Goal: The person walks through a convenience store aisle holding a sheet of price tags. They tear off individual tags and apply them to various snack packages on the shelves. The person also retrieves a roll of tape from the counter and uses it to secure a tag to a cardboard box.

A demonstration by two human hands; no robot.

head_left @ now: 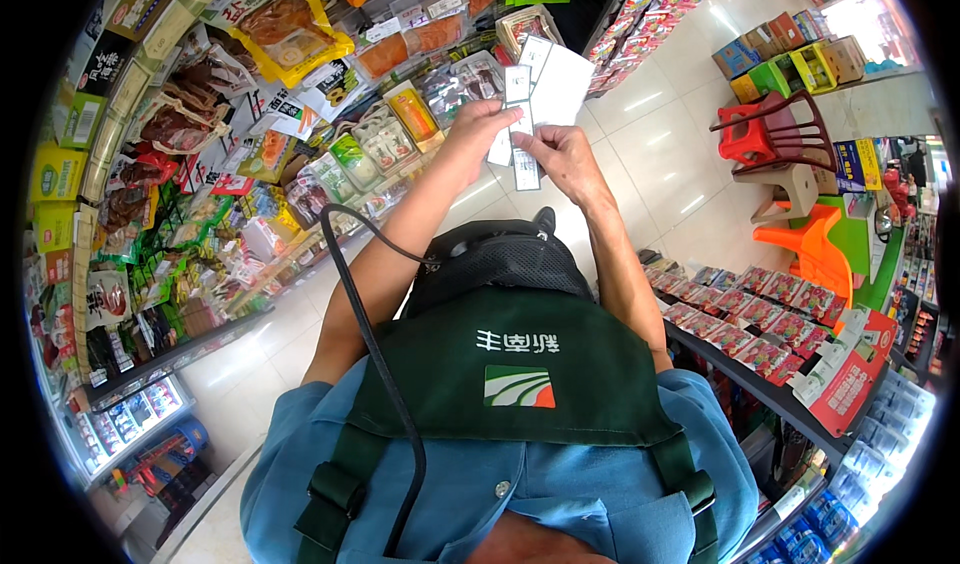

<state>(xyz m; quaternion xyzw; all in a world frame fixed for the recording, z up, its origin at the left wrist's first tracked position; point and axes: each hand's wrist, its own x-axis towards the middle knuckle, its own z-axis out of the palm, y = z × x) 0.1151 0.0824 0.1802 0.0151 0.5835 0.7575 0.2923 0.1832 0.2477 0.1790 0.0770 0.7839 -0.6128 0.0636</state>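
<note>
- Here, at the far left, a shelf (150, 354) runs along the aisle, crowded with snack packets (180, 124) in yellow, red and green; price tags line its front edge.
- Nearer the middle, the left hand (480, 129) is raised in front of the person, its fingers (505, 114) pinched on the upper part of a strip of labels (522, 129), small white cards with dark print that hang one below another.
- Behind the strip, further white paper sheets (560, 79) fan out, held in the same bunch; which hand carries them I cannot tell.
- Just to the right, the right hand (565, 159) meets the left, its fingers (530, 144) closed narrow on the lower part of the strip, so both hands grip it together above the white tiled floor (660, 154).
- Below the hands, a black mesh pouch (500, 259) sits on the person's chest over a green apron (520, 364) and blue shirt, with a black cable (370, 314) looping down the left side.
- Further right, a low rack (760, 324) holds rows of small red and pink packets.
- Beyond it stand a red plastic chair (770, 129) and orange stools (815, 244), well apart from the hands.
- At the top right, coloured cartons (790, 59) are stacked by the wall.
</note>
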